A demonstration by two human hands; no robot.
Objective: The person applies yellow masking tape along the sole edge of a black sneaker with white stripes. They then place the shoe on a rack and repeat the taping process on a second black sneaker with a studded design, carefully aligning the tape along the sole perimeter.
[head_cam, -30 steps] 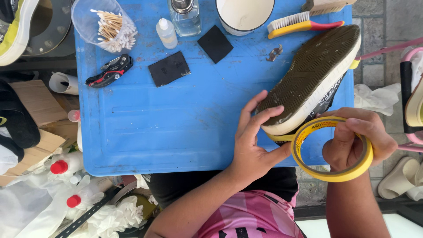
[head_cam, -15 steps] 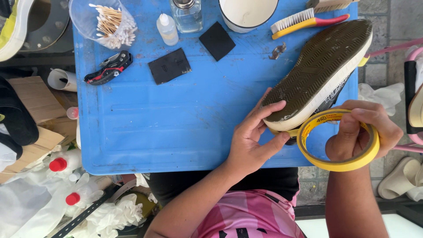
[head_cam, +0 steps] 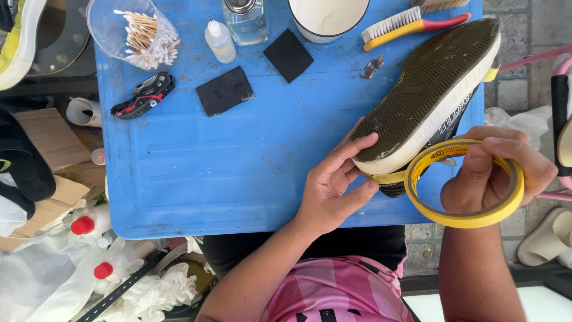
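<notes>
A sneaker (head_cam: 432,95) lies sole-up across the right side of the blue table (head_cam: 238,173), its dark tread facing me above a white sidewall. My left hand (head_cam: 333,185) grips the near end of the shoe, fingers on the sole and thumb pressing a strip of yellow tape on the sidewall. My right hand (head_cam: 494,173) holds a roll of yellow masking tape (head_cam: 465,182), fingers through its core, just right of the shoe's near end. The tape runs from the roll to the sidewall.
At the table's far side stand a plastic cup of cotton swabs (head_cam: 140,33), a small white dropper bottle (head_cam: 219,42), a glass bottle (head_cam: 244,21), a white bowl (head_cam: 328,18) and a yellow-handled brush (head_cam: 411,24). Two black square pads (head_cam: 225,90) and a folding knife (head_cam: 143,95) lie nearby.
The view has shifted a little; the shoe, my hands and the tape roll keep nearly the same pose, my left fingers sliding slightly along the shoe's near end.
</notes>
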